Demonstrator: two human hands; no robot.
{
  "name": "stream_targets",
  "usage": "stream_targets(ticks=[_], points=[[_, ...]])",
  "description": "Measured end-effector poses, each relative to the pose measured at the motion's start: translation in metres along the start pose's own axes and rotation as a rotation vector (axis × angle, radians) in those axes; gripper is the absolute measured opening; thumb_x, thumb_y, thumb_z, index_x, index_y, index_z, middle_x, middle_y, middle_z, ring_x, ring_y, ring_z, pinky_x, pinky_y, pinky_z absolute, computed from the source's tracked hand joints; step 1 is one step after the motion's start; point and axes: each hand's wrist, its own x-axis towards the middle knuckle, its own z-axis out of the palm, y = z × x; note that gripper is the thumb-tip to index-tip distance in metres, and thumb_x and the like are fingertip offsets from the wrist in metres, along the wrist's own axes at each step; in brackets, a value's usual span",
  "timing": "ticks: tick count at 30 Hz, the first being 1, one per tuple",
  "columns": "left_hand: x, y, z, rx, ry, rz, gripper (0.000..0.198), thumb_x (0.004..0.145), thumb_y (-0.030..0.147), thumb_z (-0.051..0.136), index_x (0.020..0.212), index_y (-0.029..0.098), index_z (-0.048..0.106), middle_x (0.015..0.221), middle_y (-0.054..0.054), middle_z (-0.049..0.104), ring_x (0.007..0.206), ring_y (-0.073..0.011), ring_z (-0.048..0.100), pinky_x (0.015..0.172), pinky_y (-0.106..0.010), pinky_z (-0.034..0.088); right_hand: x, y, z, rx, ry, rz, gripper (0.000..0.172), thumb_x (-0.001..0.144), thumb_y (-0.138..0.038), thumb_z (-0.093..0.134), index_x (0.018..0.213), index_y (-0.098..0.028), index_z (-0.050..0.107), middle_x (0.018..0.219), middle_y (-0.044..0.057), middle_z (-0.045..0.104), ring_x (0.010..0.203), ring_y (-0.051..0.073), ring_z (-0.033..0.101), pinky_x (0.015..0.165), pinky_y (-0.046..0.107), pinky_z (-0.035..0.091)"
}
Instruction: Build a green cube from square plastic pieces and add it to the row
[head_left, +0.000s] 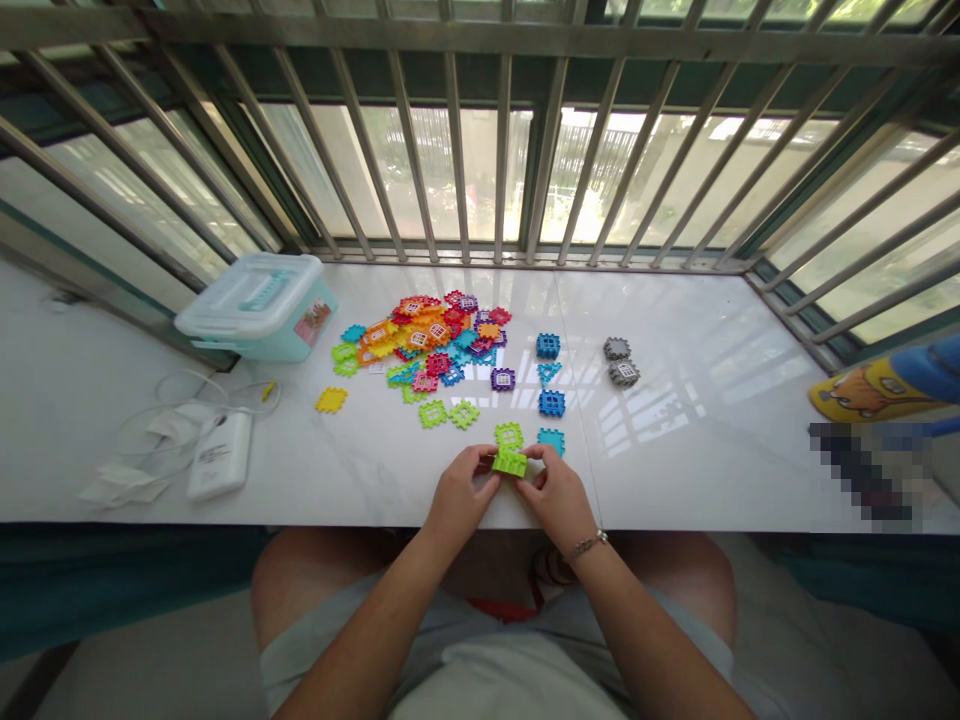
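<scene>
A small stack of lime-green interlocking tiles (510, 463) is gripped between my two hands, near the front edge of the table. The fingers of my left hand (469, 487) are closed on its left side. On its right side, the thumb and fingers of my right hand (553, 490) pinch it. Just beyond the stack lies a single green window tile (508, 434). A light-blue tile (551, 441) rests beside my right hand. Farther up that column are a dark-blue stack (552, 403), a light-blue triangle tile (550, 373) and another blue stack (548, 346).
A mixed heap of colourful tiles (427, 335) spreads across the middle. Grey tile stacks (624, 373) stand to the right. At left are a lidded plastic box (259, 305), a white power bank (220, 457) and cables. A yellow-and-blue bottle (885, 385) lies far right. Metal window bars (502, 160) border the back.
</scene>
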Motion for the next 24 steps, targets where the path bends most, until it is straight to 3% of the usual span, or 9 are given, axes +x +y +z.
stream_targets(ticks=[5, 10, 17, 24], points=[[-0.014, 0.005, 0.001, 0.062, 0.051, 0.022, 0.035, 0.099, 0.028, 0.069, 0.133, 0.024, 0.066, 0.126, -0.009, 0.075, 0.115, -0.0242, 0.074, 0.104, -0.043, 0.062, -0.004, -0.001, 0.005, -0.053, 0.058, -0.027, 0.028, 0.087, -0.034, 0.072, 0.112, -0.025, 0.063, 0.093, 0.001, 0.074, 0.069, 0.019, 0.066, 0.070, 0.031, 0.049], [-0.025, 0.013, 0.008, 0.136, 0.059, 0.025, 0.066, 0.088, 0.036, 0.085, 0.148, 0.024, 0.059, 0.143, -0.013, 0.069, 0.132, -0.0309, 0.067, 0.115, -0.050, 0.055, -0.014, -0.002, 0.020, -0.151, 0.127, -0.045, 0.022, 0.091, -0.034, 0.068, 0.110, -0.025, 0.060, 0.099, 0.004, 0.073, 0.081, 0.022, 0.069, 0.071, 0.032, 0.048], [-0.014, 0.010, 0.000, 0.125, -0.019, 0.037, 0.057, 0.092, 0.029, 0.079, 0.146, 0.026, 0.062, 0.141, -0.010, 0.071, 0.129, -0.0274, 0.069, 0.115, -0.047, 0.056, -0.022, 0.004, 0.021, -0.191, 0.100, -0.166, 0.023, 0.092, -0.027, 0.065, 0.115, -0.024, 0.060, 0.109, 0.005, 0.072, 0.095, 0.024, 0.071, 0.080, 0.033, 0.053], [-0.005, 0.010, -0.010, 0.044, -0.129, 0.047, 0.051, 0.092, 0.034, 0.080, 0.141, 0.028, 0.067, 0.140, -0.009, 0.072, 0.131, -0.0274, 0.068, 0.116, -0.048, 0.055, -0.029, 0.004, 0.014, -0.158, 0.035, -0.187, 0.022, 0.097, -0.031, 0.065, 0.118, -0.025, 0.061, 0.113, 0.006, 0.073, 0.099, 0.025, 0.072, 0.086, 0.036, 0.056]])
